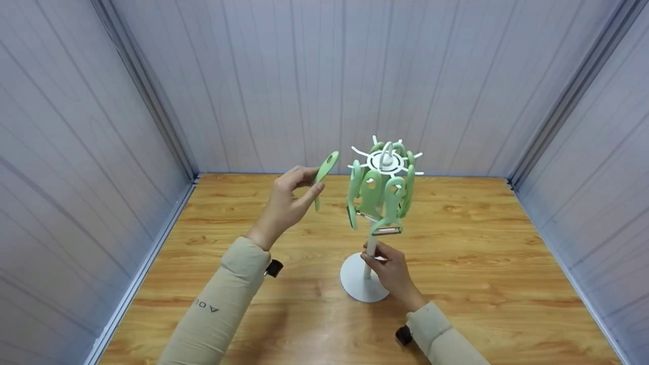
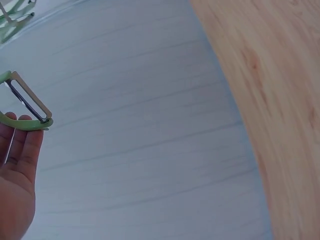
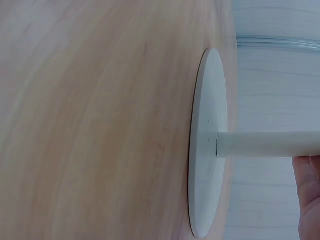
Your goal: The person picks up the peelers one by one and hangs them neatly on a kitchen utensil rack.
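Note:
In the head view my left hand (image 1: 291,200) pinches a light green peeler (image 1: 327,166) in the air, left of a white rotating rack (image 1: 386,161). The peeler's holed handle end points up. Its blade frame (image 2: 31,96) shows in the left wrist view, above the fingertips. Several green peelers (image 1: 393,195) hang by their handle holes from the rack's arms, blades downward. My right hand (image 1: 393,271) grips the rack's white pole (image 1: 371,247) below them. In the right wrist view the round base (image 3: 207,150) lies flat on the table, with fingers at the pole above it.
The rack stands on a wood-grain table (image 1: 466,263), right of its middle. Pale panel walls (image 1: 263,91) enclose the table at the back and both sides. A few of the rack's arms stick out past the hanging peelers.

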A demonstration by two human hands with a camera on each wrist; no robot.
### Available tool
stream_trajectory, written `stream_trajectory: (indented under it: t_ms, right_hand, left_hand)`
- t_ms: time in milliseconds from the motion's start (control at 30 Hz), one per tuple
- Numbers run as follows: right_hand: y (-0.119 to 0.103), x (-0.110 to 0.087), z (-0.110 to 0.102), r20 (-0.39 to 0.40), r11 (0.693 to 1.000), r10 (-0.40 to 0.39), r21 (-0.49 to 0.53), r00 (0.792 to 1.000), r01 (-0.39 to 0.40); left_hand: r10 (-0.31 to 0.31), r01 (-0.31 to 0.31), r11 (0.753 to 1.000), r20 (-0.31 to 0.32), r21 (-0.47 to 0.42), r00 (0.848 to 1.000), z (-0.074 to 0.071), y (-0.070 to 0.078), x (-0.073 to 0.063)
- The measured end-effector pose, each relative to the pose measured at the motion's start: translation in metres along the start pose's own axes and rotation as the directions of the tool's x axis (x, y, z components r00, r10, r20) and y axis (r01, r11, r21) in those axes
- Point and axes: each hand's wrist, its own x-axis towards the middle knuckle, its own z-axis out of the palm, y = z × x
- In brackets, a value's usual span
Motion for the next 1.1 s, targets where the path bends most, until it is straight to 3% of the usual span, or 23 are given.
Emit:
stream_trajectory:
  t_ms: [167,300,633,1100]
  right_hand:
    - [0.000,0.000,0.000,0.003,0.999,-0.031,-0.010,1.000,0.031]
    - [-0.001,0.000,-0.001,0.001,0.999,-0.039,-0.004,0.999,0.039]
    - [-0.002,0.000,0.000,0.005,1.000,-0.020,0.003,1.000,0.020]
    - [0.000,0.000,-0.001,0.019,1.000,-0.005,0.001,1.000,0.005]
  left_hand:
    - [0.069,-0.070,0.997,-0.018,-0.038,0.997,0.002,0.011,0.009]
    - [0.091,-0.093,0.993,-0.033,-0.069,0.995,0.004,0.017,0.015]
    - [0.089,-0.091,0.986,-0.025,-0.141,0.996,0.012,0.028,0.023]
    - [0.114,-0.100,0.974,0.061,-0.202,0.992,0.024,0.027,0.025]
